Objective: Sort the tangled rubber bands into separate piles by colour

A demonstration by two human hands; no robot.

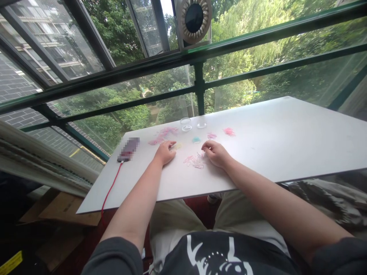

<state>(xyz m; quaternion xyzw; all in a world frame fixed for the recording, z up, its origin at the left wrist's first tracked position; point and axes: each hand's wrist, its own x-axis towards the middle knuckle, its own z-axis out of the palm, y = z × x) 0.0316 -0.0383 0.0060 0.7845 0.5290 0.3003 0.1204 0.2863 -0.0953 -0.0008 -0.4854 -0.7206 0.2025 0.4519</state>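
Fingers of left hand (165,153) parted, beside yellow pile (178,146); right hand (216,154) curled by pale pink pile (195,161), near part of surface (272,141), cannot tell if gripping. Light pinch, one piece each time, probably best; avoid brushing teal pile (196,140) beyond

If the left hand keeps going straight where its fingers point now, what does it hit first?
The left hand would likely meet the small pale-yellow pile first; whether they already touch is unclear.
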